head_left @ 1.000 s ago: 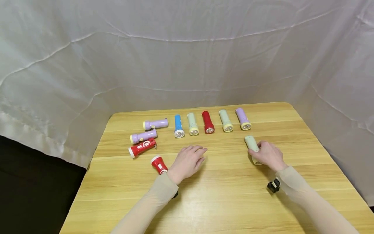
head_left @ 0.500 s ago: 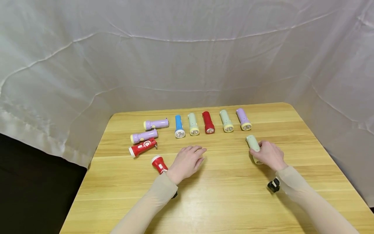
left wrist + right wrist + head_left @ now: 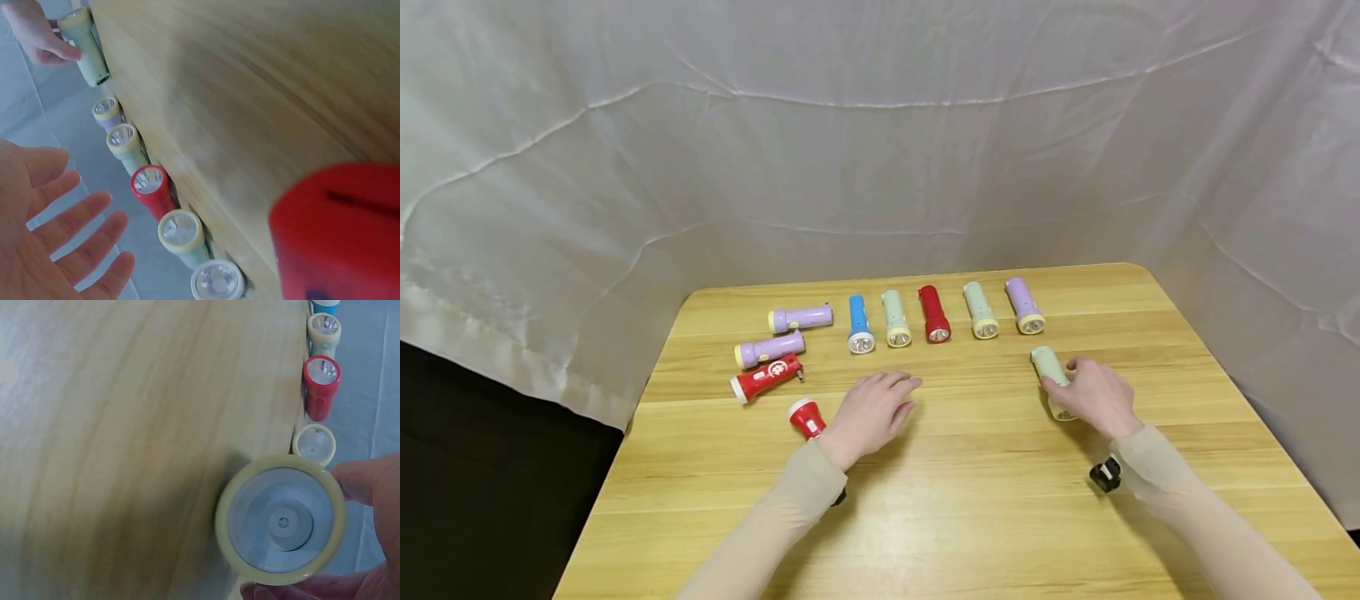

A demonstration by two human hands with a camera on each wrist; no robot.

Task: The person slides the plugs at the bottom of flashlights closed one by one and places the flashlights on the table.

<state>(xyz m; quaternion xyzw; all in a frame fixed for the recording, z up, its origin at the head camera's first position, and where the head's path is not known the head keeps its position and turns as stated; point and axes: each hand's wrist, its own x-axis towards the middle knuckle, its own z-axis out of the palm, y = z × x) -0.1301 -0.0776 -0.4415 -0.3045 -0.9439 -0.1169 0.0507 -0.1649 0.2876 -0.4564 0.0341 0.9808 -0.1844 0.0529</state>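
Fingers [image 3: 81,215] apart, my left hand [image 3: 867,421] holds nothing beside the nearest red torch [image 3: 805,415]. My right hand [image 3: 1096,396] pinches a green torch [image 3: 1047,363] at the surface's [image 3: 1172,375] right; I'd keep it level, clear of the purple torch [image 3: 1021,298] beyond.

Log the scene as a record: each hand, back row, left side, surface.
Right hand: holds a pale green flashlight
Left hand: holds nothing, fingers spread
Back row, left to right: blue flashlight, left green flashlight, red flashlight, right green flashlight, purple flashlight
Left side: two more purple flashlights, two red-and-white flashlights, nearer one partly hidden
Surface: wooden table
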